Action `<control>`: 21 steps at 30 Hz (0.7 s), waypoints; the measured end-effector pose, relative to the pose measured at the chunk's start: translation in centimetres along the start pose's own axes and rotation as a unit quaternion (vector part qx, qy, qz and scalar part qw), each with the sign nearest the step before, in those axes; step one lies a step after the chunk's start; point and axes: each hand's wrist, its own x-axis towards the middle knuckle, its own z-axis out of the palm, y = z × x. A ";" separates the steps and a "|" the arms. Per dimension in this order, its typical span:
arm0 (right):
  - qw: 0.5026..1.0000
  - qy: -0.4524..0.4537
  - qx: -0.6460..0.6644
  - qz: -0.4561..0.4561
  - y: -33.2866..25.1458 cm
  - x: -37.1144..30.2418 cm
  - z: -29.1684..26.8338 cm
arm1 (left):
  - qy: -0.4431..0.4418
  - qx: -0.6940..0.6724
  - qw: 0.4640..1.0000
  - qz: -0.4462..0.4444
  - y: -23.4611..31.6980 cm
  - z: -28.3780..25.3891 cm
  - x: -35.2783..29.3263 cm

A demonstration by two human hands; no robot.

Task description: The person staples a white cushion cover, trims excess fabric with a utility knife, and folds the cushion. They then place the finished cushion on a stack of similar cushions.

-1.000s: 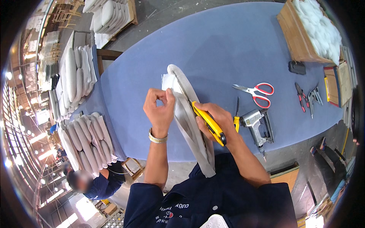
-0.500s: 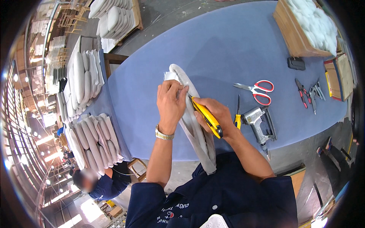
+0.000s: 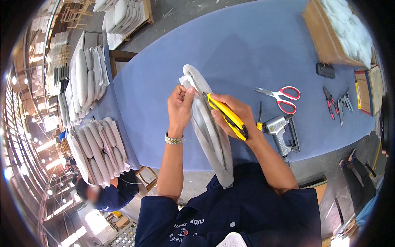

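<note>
A long grey upholstered cushion (image 3: 204, 138) is tilted on its edge between the blue table and my front, with folded fabric along its open side. My left hand (image 3: 180, 108), a watch on its wrist, has its fingers curled and its thumb pressed at the cushion's fabric edge, near a white flap (image 3: 188, 82). In my right hand (image 3: 239, 113) is a yellow utility knife (image 3: 227, 116), its tip pointing at the cushion's edge beside my left thumb. Whether the blade touches the fabric is too small to tell.
Right of my hands lie red-handled scissors (image 3: 284, 99), a yellow-handled screwdriver (image 3: 259, 117), a staple gun (image 3: 282, 133) and pliers (image 3: 329, 103). A box of white stuffing (image 3: 329, 37) stands far right. Stacked cushions (image 3: 96, 150) are at left, near another person (image 3: 117, 195).
My left hand has shifted slightly down and left, uncovering more of the white flap. The knife has moved a little up along the cushion's edge. The view has shifted slightly.
</note>
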 end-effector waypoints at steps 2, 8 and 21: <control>1.000 0.004 -0.009 -0.013 0.2 0.1 0.3 | 0.007 -0.011 1.000 0.007 0.2 0.3 -0.1; 0.998 0.007 -0.029 -0.046 -0.1 0.1 0.3 | 0.003 -0.019 1.000 0.005 1.2 0.5 -0.2; 0.997 -0.023 -0.070 -0.035 -1.0 -0.7 0.2 | -0.002 -0.004 1.000 -0.018 1.0 0.3 0.1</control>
